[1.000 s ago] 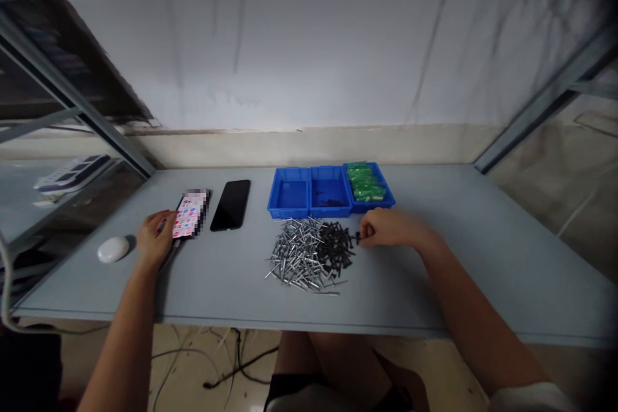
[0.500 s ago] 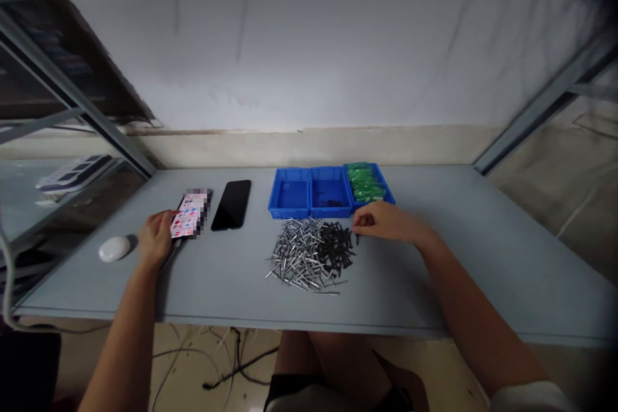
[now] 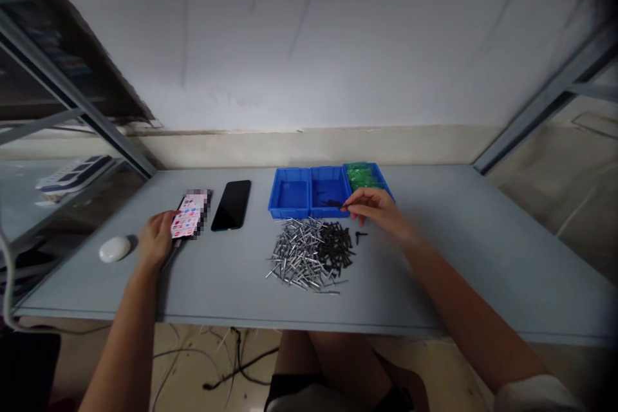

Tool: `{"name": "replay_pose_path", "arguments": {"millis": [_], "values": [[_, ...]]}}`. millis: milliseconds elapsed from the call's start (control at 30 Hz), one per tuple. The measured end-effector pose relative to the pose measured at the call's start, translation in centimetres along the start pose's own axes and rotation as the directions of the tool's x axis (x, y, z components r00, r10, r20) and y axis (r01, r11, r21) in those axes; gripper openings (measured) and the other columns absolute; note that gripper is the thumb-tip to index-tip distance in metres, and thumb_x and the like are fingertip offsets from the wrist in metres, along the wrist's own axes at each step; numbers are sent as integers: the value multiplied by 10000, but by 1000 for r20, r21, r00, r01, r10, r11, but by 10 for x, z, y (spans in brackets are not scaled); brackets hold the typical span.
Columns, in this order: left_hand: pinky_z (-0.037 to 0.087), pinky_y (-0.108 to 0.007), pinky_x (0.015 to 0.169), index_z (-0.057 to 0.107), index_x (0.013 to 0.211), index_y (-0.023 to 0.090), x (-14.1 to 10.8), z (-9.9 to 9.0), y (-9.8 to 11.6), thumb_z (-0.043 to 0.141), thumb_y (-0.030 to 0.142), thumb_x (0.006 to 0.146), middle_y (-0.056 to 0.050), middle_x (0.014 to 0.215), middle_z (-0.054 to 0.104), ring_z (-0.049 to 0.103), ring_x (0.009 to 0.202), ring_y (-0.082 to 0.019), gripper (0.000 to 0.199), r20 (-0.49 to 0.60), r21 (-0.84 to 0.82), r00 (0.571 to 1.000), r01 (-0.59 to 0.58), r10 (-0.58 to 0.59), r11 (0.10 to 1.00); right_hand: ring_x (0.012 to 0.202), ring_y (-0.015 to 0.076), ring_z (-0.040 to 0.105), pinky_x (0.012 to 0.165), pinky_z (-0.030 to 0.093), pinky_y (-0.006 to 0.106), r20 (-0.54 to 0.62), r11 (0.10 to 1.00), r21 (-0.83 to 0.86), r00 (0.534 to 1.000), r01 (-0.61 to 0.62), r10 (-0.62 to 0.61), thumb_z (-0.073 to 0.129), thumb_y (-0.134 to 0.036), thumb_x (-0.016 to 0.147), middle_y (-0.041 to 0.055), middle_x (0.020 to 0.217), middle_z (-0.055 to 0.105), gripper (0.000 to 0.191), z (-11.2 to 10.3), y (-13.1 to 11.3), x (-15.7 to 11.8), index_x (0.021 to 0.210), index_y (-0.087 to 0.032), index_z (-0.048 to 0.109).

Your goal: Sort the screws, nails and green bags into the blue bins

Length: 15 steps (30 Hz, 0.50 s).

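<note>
My right hand pinches a small black screw at the front right corner of the middle blue bin, where a few dark screws lie. Just in front, black screws sit against a heap of silver rivets. Two loose black screws rest to the right of the heap. On the left, my left hand touches the left edge of a lit phone, its fingers apart. Green packets fill the right bin, partly hidden by my right hand; the left bin holds nothing visible.
A dark phone lies beside the lit one. Left of my left hand is a white rounded object. A cable runs from the lit phone. Metal frame posts rise at both table sides, before a wall.
My right hand has moved left and slightly up, from the table beside the black screws to the middle bin. Two loose screws now show where it was. My left hand has stayed put.
</note>
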State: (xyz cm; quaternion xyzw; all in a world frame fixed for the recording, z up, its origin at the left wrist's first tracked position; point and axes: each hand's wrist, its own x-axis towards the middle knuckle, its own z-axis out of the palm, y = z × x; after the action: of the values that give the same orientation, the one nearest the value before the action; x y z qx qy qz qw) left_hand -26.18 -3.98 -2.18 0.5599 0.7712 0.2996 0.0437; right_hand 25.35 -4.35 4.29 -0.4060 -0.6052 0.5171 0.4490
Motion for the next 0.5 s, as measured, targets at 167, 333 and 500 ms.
{"name": "replay_pose_path", "arguments": {"millis": [167, 333, 500], "values": [[402, -421, 1025, 660, 1022, 165, -3, -5, 7, 247, 465, 903, -117, 1106, 635, 553, 1111, -261, 524, -35, -3, 999, 35, -35, 999, 530, 102, 569, 419, 445, 216, -30, 998, 66, 999, -22, 24, 765, -364, 665, 27, 723, 717, 197, 3, 3, 0, 739, -201, 682], [382, -420, 1053, 680, 939, 160, -4, -7, 12, 284, 453, 891, -116, 1158, 638, 555, 1150, -268, 495, -60, -30, 990, 122, -124, 992, 509, 89, 548, 429, 429, 222, -88, 993, 114, 995, -36, 46, 764, -354, 661, 33, 794, 741, 199, 2, 6, 1, 740, -207, 657], [395, -432, 1038, 693, 930, 162, -1, -4, 3, 316, 480, 896, -125, 1194, 639, 564, 1149, -280, 495, -57, -15, 990, 128, -129, 992, 498, 91, 534, 442, 426, 242, -137, 996, 84, 990, -26, 38, 743, -361, 676, 42, 805, 744, 197, 1, 7, 3, 750, -206, 647]]}}
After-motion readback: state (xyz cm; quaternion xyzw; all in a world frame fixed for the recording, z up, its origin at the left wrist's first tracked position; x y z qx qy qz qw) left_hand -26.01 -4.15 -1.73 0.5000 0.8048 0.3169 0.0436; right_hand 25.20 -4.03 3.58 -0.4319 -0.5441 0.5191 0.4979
